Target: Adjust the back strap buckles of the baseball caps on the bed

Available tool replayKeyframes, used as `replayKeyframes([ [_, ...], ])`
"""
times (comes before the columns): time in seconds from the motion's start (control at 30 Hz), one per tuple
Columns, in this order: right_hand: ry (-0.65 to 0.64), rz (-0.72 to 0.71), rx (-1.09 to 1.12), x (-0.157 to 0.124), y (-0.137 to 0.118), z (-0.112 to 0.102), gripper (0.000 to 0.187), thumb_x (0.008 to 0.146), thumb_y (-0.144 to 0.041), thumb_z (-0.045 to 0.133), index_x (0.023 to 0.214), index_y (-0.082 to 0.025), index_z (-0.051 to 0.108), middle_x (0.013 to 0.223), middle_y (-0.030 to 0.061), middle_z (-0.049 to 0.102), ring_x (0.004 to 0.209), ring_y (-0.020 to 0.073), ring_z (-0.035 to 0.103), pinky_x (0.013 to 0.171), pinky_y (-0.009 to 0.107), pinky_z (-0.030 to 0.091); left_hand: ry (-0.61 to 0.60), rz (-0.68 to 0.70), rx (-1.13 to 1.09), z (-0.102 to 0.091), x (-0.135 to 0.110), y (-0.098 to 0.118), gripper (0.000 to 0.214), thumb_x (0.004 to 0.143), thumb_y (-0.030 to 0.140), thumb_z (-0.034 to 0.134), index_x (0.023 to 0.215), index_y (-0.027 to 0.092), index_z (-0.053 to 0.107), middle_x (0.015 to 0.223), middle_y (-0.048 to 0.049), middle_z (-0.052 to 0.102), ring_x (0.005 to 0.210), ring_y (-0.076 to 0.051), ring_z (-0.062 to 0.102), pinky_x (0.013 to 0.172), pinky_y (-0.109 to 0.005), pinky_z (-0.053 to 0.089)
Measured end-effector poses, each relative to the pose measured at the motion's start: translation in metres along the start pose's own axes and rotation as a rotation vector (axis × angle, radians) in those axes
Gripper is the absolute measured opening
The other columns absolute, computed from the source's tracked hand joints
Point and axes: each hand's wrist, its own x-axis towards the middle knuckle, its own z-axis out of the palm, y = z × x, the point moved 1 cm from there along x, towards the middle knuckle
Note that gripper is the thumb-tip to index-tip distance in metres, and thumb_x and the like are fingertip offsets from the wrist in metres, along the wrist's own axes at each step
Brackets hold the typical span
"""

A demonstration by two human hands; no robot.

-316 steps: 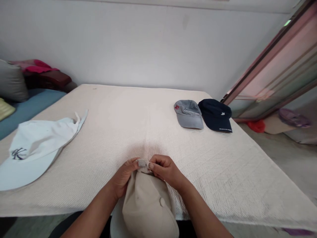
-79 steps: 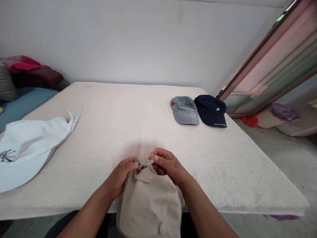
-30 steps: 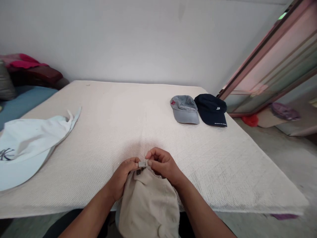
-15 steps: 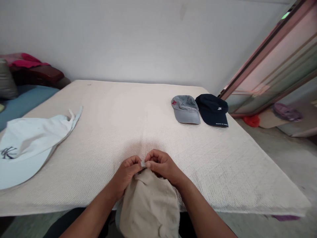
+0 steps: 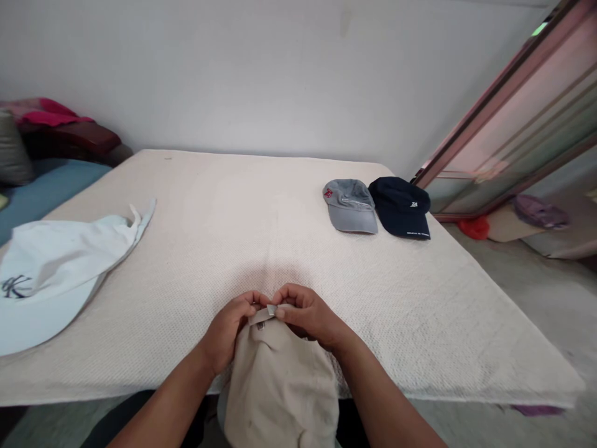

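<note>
A beige cap (image 5: 284, 386) hangs at the table's front edge, its back strap toward the top and its lower part cut off by the frame. My left hand (image 5: 231, 326) pinches the strap (image 5: 259, 316) at its left part. With thumb and fingers closed, my right hand (image 5: 308, 314) grips the small metal buckle (image 5: 271, 309) on that strap. Just below the strap a small dark-edged slot or tag shows on the cloth. The fingertips partly cover the buckle.
A white cap (image 5: 65, 261) lies on the table (image 5: 209, 205) at left. Toward the back right, a grey cap (image 5: 349, 205) sits beside a navy cap (image 5: 400, 206). Behind stands a wall (image 5: 261, 74); a sliding door (image 5: 504, 118) is at right.
My left fingers have shifted slightly left and up along the strap, baring more of it and the slot below. The buckle has tilted a little. My right hand stays nearly in place.
</note>
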Motion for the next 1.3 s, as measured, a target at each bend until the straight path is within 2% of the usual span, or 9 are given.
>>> replayKeyframes([
  [0.13, -0.017, -0.011, 0.041, 0.001, 0.001, 0.001, 0.027, 0.073, -0.035, 0.071, 0.087, -0.018, 0.055, 0.049, -0.0108, 0.041, 0.036, 0.0021, 0.027, 0.034, 0.016, 0.018, -0.007, -0.016, -0.029, 0.001, -0.002, 0.002, 0.017, 0.078, 0.027, 0.049, 0.079, 0.017, 0.063, 0.072, -0.0004, 0.055, 0.071, -0.016, 0.050, 0.068, -0.026, 0.040],
  [0.37, -0.022, -0.003, 0.043, 0.003, 0.002, 0.002, 0.026, 0.072, -0.034, 0.071, 0.085, -0.017, 0.056, 0.049, -0.0105, 0.042, 0.037, 0.0018, 0.027, 0.036, 0.016, 0.017, 0.004, 0.008, -0.021, 0.000, -0.002, 0.001, 0.011, 0.074, 0.027, 0.056, 0.078, 0.018, 0.061, 0.068, 0.0006, 0.051, 0.065, -0.014, 0.046, 0.061, -0.025, 0.037],
  [0.57, 0.014, -0.036, -0.045, 0.005, 0.005, 0.002, 0.023, 0.072, -0.030, 0.070, 0.085, -0.017, 0.056, 0.051, -0.0102, 0.043, 0.038, 0.0023, 0.030, 0.037, 0.017, 0.020, 0.004, 0.025, 0.015, 0.008, -0.002, 0.004, 0.023, 0.079, 0.036, 0.062, 0.069, 0.016, 0.057, 0.063, 0.0020, 0.048, 0.058, -0.012, 0.043, 0.056, -0.024, 0.035],
  [0.77, 0.021, -0.073, -0.052, 0.005, 0.008, -0.001, 0.018, 0.075, -0.027, 0.068, 0.086, -0.017, 0.057, 0.054, -0.0091, 0.045, 0.040, 0.0026, 0.031, 0.039, 0.017, 0.021, 0.045, -0.022, 0.102, 0.005, 0.000, 0.002, 0.017, 0.073, 0.028, 0.070, 0.072, 0.016, 0.059, 0.067, 0.0012, 0.054, 0.062, -0.011, 0.048, 0.059, -0.023, 0.036],
  [0.93, 0.020, -0.030, 0.051, 0.002, 0.004, -0.001, 0.021, 0.072, -0.029, 0.069, 0.085, -0.017, 0.057, 0.054, -0.0089, 0.045, 0.040, 0.0026, 0.030, 0.038, 0.017, 0.019, 0.026, -0.042, 0.020, 0.002, 0.001, 0.001, 0.014, 0.073, 0.025, 0.070, 0.075, 0.016, 0.060, 0.066, 0.0005, 0.058, 0.060, -0.011, 0.050, 0.059, -0.022, 0.038],
  [1.13, 0.026, -0.051, 0.133, 0.002, 0.006, -0.006, 0.021, 0.073, -0.028, 0.070, 0.085, -0.017, 0.057, 0.052, -0.0080, 0.046, 0.041, 0.0041, 0.032, 0.041, 0.019, 0.022, 0.035, -0.082, -0.111, 0.000, 0.002, 0.001, 0.019, 0.067, 0.020, 0.075, 0.079, 0.017, 0.062, 0.066, 0.0002, 0.062, 0.058, -0.012, 0.056, 0.057, -0.022, 0.040],
  [1.3, -0.001, -0.032, 0.104, -0.003, 0.008, -0.012, 0.026, 0.077, -0.039, 0.068, 0.088, -0.016, 0.063, 0.071, -0.0008, 0.055, 0.061, 0.0089, 0.048, 0.055, 0.021, 0.036, 0.141, -0.078, -0.282, -0.006, 0.001, 0.014, 0.016, 0.067, 0.019, 0.073, 0.081, 0.018, 0.064, 0.067, -0.0004, 0.066, 0.058, -0.014, 0.060, 0.059, -0.025, 0.046],
])
